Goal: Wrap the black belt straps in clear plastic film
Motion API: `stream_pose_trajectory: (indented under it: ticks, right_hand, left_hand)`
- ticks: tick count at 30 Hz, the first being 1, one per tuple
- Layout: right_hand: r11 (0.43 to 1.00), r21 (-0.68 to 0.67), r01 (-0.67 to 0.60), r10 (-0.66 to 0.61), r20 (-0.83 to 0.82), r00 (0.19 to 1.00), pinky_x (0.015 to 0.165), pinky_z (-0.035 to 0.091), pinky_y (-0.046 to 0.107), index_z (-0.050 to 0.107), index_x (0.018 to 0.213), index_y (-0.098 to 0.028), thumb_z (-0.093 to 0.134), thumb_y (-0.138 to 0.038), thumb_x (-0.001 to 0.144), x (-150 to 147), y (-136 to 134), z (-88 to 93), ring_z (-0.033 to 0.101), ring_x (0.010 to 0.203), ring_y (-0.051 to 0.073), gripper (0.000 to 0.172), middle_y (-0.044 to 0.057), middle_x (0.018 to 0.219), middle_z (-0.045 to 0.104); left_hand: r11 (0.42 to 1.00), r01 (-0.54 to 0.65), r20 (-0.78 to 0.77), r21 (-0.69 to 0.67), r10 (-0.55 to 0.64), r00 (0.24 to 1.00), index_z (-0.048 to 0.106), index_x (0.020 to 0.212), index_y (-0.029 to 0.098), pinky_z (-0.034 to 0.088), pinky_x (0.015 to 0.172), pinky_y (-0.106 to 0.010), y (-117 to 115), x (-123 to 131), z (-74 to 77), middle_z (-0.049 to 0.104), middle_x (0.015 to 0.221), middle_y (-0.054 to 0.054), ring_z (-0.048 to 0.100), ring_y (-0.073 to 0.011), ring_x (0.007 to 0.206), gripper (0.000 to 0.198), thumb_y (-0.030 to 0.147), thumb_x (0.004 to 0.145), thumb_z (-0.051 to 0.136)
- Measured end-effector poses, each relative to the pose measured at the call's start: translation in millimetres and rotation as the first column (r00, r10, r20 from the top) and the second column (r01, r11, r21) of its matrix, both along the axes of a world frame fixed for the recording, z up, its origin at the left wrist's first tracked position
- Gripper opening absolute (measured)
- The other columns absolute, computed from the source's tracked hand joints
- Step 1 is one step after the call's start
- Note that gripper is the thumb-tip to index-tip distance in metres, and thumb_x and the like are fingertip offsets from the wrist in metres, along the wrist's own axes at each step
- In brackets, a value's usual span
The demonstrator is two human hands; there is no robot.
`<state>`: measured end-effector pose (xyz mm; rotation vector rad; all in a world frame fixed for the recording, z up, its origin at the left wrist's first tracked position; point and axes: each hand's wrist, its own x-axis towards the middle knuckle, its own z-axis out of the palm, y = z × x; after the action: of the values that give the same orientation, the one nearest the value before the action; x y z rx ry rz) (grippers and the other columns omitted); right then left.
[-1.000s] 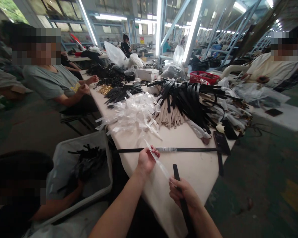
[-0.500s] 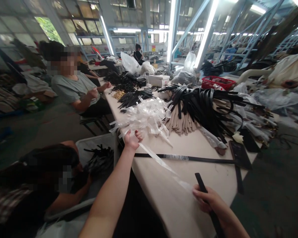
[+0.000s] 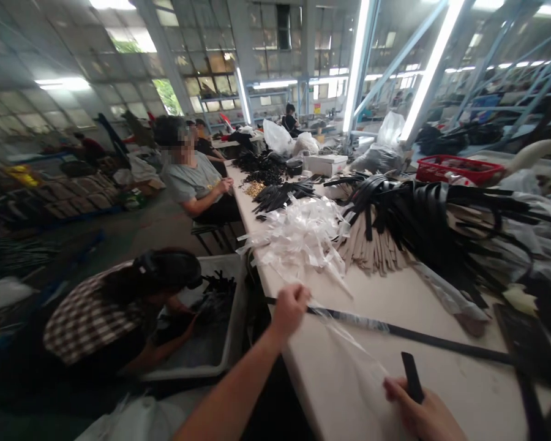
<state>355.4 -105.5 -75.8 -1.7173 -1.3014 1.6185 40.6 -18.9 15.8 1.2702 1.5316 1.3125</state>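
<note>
My left hand [image 3: 289, 308] is closed on one end of a long clear plastic sleeve [image 3: 344, 337], held just above the table's left edge. The sleeve stretches down and right toward my right hand [image 3: 420, 411], which grips a black belt strap [image 3: 411, 376] whose tip sticks up above the fingers. A second black belt [image 3: 417, 338] lies flat across the beige table [image 3: 441, 392] just beyond both hands. A heap of clear plastic sleeves [image 3: 300, 236] sits behind my left hand.
A big pile of black and tan belts [image 3: 417, 220] covers the table's right. A person in a plaid shirt [image 3: 105, 312] bends over a grey bin [image 3: 215, 343] at the left. Another person [image 3: 193, 177] sits farther along. A red basket [image 3: 454, 168] stands behind.
The view swung left and up. My left hand carried the sleeve's end away from my right hand, stretching it out, then came back from the sleeve heap toward the flat belt.
</note>
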Motion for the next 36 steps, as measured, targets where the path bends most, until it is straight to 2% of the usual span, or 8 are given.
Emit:
stream_pose_trajectory:
  ticks: [2,3,5,7,15,20,26,36]
  right_hand:
    - [0.999,0.035,0.004,-0.004,0.013,1.000,0.048,0.024,0.027,0.066,0.072,-0.016,0.057,-0.076,0.074,-13,5,7.2,0.036,0.044,0.013,0.061,-0.005,0.043,0.038]
    - [0.998,0.065,0.017,-0.018,0.017,1.000,0.048,0.024,0.027,0.066,0.071,-0.016,0.058,-0.075,0.075,-21,7,14.4,0.036,0.044,0.013,0.059,-0.004,0.044,0.039]
    - [0.991,0.130,0.041,-0.044,0.016,0.999,0.048,0.025,0.027,0.067,0.069,-0.015,0.062,-0.072,0.074,-38,11,32.0,0.039,0.046,0.013,0.057,-0.002,0.046,0.045]
    - [0.983,0.177,0.056,-0.057,0.005,0.998,0.048,0.026,0.027,0.066,0.066,-0.014,0.064,-0.070,0.074,-54,17,46.9,0.041,0.048,0.013,0.056,0.001,0.049,0.050]
    - [0.975,0.082,0.205,-0.169,-0.318,0.933,0.037,0.020,0.022,0.058,0.081,-0.017,0.050,-0.067,0.088,-68,15,56.1,0.034,0.036,0.006,0.051,-0.001,0.060,0.058]
    - [0.992,0.091,0.090,-0.051,-0.362,0.931,0.036,0.029,0.020,0.058,0.091,-0.016,0.054,-0.064,0.087,-57,-7,64.7,0.047,0.035,0.008,0.048,0.000,0.059,0.063]
    - [0.999,0.045,0.006,0.013,-0.420,0.908,0.037,0.030,0.020,0.061,0.093,-0.013,0.049,-0.066,0.090,-63,-8,74.9,0.049,0.033,0.009,0.054,0.002,0.056,0.066]
    - [0.988,-0.006,-0.157,0.141,-0.411,0.901,0.035,0.026,0.019,0.061,0.092,-0.013,0.049,-0.067,0.089,-65,-2,66.3,0.046,0.030,0.008,0.056,0.002,0.052,0.066]
  left_hand:
    - [0.899,0.337,0.113,-0.278,-0.318,0.941,0.070,0.070,0.016,0.036,0.048,-0.027,-51,54,-34.3,0.057,0.052,-0.002,0.050,-0.0145,0.045,0.044,0.057,0.084,0.061]
    - [0.823,0.440,0.258,-0.360,-0.365,0.895,0.072,0.080,0.015,0.037,0.045,-0.027,-71,76,-47.5,0.058,0.053,-0.002,0.050,-0.0147,0.042,0.048,0.062,0.083,0.061]
    - [0.815,0.455,0.490,-0.359,-0.250,0.835,0.073,0.094,0.014,0.039,0.044,-0.026,-94,106,-61.1,0.065,0.066,-0.004,0.055,-0.0141,0.046,0.054,0.064,0.077,0.067]
    - [0.868,0.372,0.609,-0.328,-0.107,0.786,0.073,0.093,0.012,0.041,0.046,-0.023,-97,116,-61.5,0.068,0.074,-0.007,0.057,-0.0129,0.052,0.053,0.061,0.071,0.076]
    - [0.925,0.206,0.750,-0.319,0.114,0.651,0.073,0.077,0.012,0.043,0.052,-0.021,-63,101,-55.2,0.067,0.074,-0.006,0.058,-0.0114,0.063,0.036,0.040,0.064,0.089]
    - [0.941,0.149,0.794,-0.302,0.162,0.586,0.071,0.076,0.013,0.049,0.059,-0.023,-59,98,-53.0,0.066,0.074,-0.003,0.062,-0.0129,0.068,0.031,0.034,0.063,0.090]
    - [0.963,0.175,0.789,-0.206,0.058,0.611,0.073,0.078,0.012,0.053,0.067,-0.027,-59,96,-53.7,0.071,0.077,-0.007,0.064,-0.0134,0.067,0.027,0.035,0.070,0.086]
    - [0.935,0.300,0.680,-0.187,-0.097,0.726,0.076,0.079,0.012,0.051,0.065,-0.027,-64,93,-43.7,0.071,0.077,-0.008,0.064,-0.0165,0.068,0.029,0.040,0.072,0.083]
